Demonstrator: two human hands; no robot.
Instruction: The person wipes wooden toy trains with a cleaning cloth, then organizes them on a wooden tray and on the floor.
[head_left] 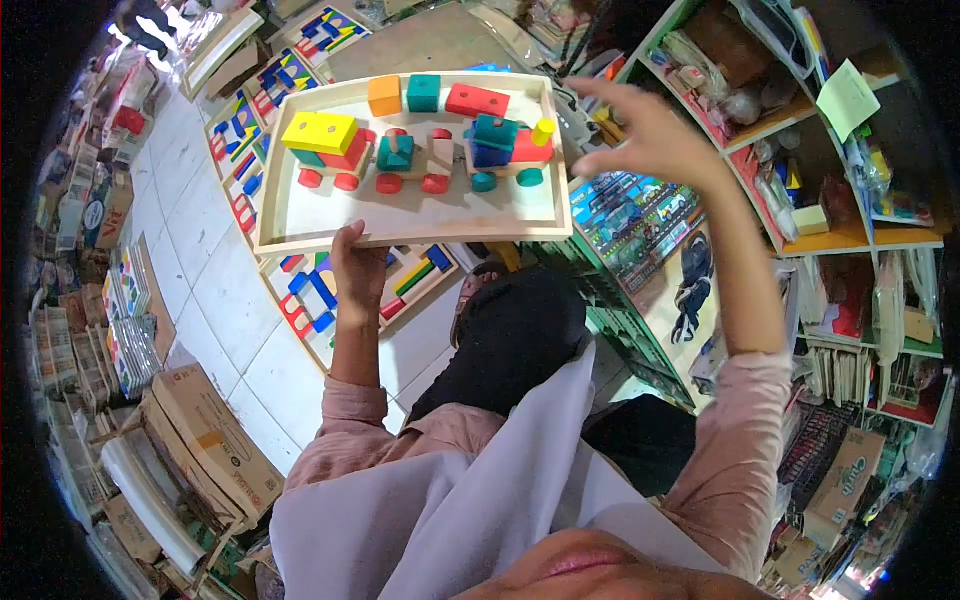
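Observation:
My left hand (358,268) grips the near edge of a shallow wooden tray (420,240), its thumb over the rim. Inside stands a toy train with red and green wheels; yellow blocks (320,131) top its left car, and a yellow chimney (542,131) rises at its right end. Behind the train lie an orange block (384,96), a green block (423,93) and a red block (477,99). Just right of the tray's right edge, my right hand (625,130) is raised with thumb and fingers apart, holding nothing.
More trays of coloured blocks (240,125) lie on the tiled floor (200,255) behind and below. Shelves (830,240) with bagged goods stand at the right, beside a green crate (625,340). Cardboard boxes (215,445) are stacked at the lower left.

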